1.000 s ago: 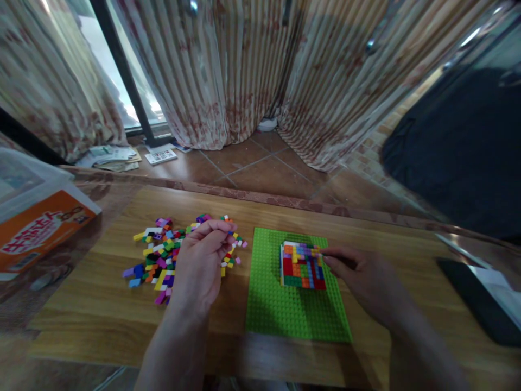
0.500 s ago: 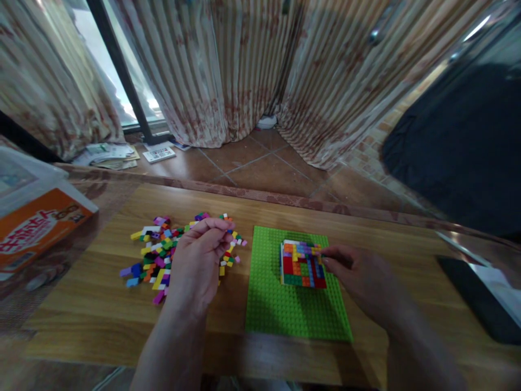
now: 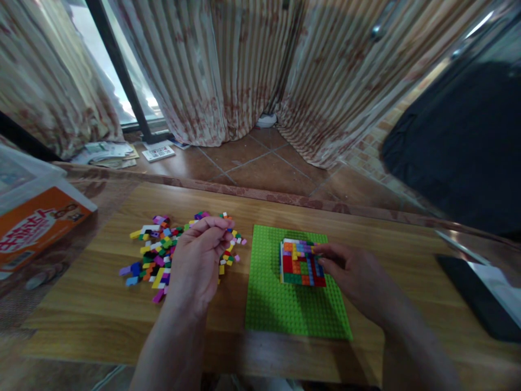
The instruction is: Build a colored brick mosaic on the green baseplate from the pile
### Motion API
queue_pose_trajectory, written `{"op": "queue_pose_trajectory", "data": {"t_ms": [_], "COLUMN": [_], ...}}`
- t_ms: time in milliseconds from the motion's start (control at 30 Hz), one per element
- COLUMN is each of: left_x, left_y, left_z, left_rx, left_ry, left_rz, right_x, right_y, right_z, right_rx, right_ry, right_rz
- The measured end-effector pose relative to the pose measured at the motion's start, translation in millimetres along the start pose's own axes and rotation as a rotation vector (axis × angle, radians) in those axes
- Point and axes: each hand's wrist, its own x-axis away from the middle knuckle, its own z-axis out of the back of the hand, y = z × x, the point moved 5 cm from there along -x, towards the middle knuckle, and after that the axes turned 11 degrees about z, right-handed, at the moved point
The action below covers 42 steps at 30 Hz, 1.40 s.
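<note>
A block of multicoloured building bricks (image 3: pixel 296 265) stands on the green baseplate (image 3: pixel 277 309). At its back right corner is my right hand (image 3: pixel 358 277), thumb and forefinger pinched on a small brick (image 3: pixel 315 249) that looks yellow and is mostly covered by the fingertips. The hand hides part of the block's right side. My left hand (image 3: pixel 199 260) hovers palm up over the loose bricks (image 3: pixel 157 255), left of the baseplate. Its fingers are curled and the tips meet the thumb; whatever they hold, if anything, is too small to make out.
The wooden table (image 3: pixel 101 304) bears everything here. An orange-labelled plastic box (image 3: pixel 44 222) sits at the left edge. A dark flat object (image 3: pixel 472 293) with white paper on it lies at the right. Curtains (image 3: pixel 252 70) hang beyond the table.
My right hand has shifted slightly left, its fingertips now over the block's back right corner. My left hand keeps its place and its curled fingers.
</note>
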Motion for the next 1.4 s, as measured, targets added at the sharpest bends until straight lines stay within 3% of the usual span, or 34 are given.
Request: {"op": "queue_pose_trajectory", "data": {"t_ms": [667, 933, 1400], "left_x": [1.0, 1.9, 2.4], "left_y": [-1.4, -1.0, -1.4], "left_z": [-0.7, -1.4, -2.4], "left_rx": [-0.004, -0.009, -0.018], "left_ry": [-0.003, -0.005, 0.003], "left_rz": [0.02, 0.015, -0.001], "right_x": [-8.0, -6.5, -8.7], "right_y": [-3.7, -4.1, 14.0], "right_z": [-3.1, -0.2, -7.6], "right_rx": [0.029, 0.017, -0.188], "right_ry": [0.135, 0.198, 0.237], "right_rz": [-0.116, -0.056, -0.1]}}
